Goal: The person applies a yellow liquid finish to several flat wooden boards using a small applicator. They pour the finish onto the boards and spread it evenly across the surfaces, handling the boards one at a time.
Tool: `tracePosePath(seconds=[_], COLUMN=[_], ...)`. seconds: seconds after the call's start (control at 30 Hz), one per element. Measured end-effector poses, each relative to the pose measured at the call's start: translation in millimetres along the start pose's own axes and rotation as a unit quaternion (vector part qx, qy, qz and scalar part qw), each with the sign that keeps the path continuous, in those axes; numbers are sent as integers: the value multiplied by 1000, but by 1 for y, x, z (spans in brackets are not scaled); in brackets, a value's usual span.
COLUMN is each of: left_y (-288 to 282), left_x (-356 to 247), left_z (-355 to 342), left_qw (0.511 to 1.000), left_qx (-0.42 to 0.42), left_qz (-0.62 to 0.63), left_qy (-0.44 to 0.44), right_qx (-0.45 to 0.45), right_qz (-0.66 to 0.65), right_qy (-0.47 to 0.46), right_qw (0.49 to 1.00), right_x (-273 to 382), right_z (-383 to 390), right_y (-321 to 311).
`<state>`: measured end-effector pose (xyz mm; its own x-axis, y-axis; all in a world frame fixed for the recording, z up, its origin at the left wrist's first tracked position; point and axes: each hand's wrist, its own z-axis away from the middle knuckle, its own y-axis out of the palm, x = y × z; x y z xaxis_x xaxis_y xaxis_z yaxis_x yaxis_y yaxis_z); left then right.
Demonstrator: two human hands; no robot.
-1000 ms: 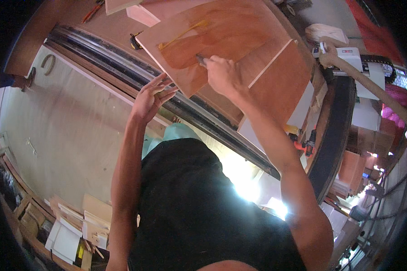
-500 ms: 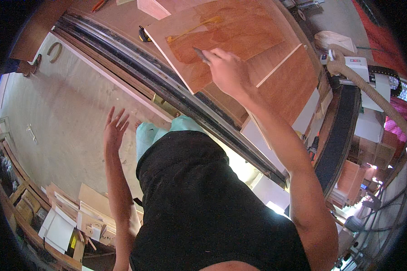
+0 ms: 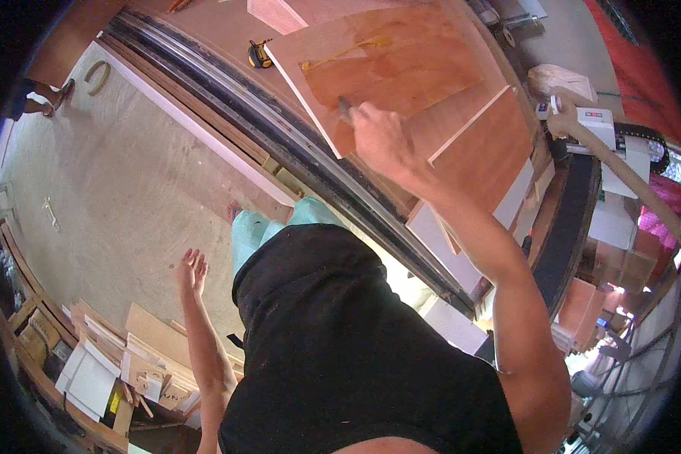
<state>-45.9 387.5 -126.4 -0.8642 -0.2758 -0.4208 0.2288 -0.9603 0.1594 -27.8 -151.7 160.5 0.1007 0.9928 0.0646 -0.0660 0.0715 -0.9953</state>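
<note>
My right hand grips a small flat scraper, its thin dark blade touching or just over a reddish-brown plywood board near the board's left edge. A darker, wet-looking film covers much of the upper face, with a yellow streak of what looks like glue across it. The handle of the scraper is hidden by my fingers. My left hand hangs over the floor on the left, fingers extended, holding nothing. A second brown panel lies to the right, beneath my forearm.
A black-and-yellow tape measure lies by the board's left corner. A long metal rail runs diagonally before me. Wood offcuts are piled at lower left. A ribbed hose hangs at right. Another person's feet show at far left.
My right hand has moved slightly down and right with the scraper, toward the board's near-left part. My left hand has dropped lower. The whole view has shifted a little.
</note>
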Motion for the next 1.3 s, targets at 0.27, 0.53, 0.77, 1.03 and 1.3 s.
tracePosePath(seconds=[0.27,0.53,0.77,1.03,1.3], left_y=[-1,16,21,-51,-54], left_x=[3,-47,-60,-19,-24], left_z=[2,-4,-10,-6,-9], left_qw=[994,990,999,956,940], left_qx=[-43,-21,0,-58,-78], left_qz=[93,140,48,284,327], left_qy=[-37,4,13,-40,-56], right_qx=[-4,-29,-112,42,-18], right_qz=[-63,-122,-63,-92,-186], right_qy=[-59,-51,-71,-129,-18], right_qw=[996,991,989,986,982], right_x=[51,30,-19,26,-21], right_z=[13,-18,-122,8,-43], right_y=[-24,-36,10,-18,-58])
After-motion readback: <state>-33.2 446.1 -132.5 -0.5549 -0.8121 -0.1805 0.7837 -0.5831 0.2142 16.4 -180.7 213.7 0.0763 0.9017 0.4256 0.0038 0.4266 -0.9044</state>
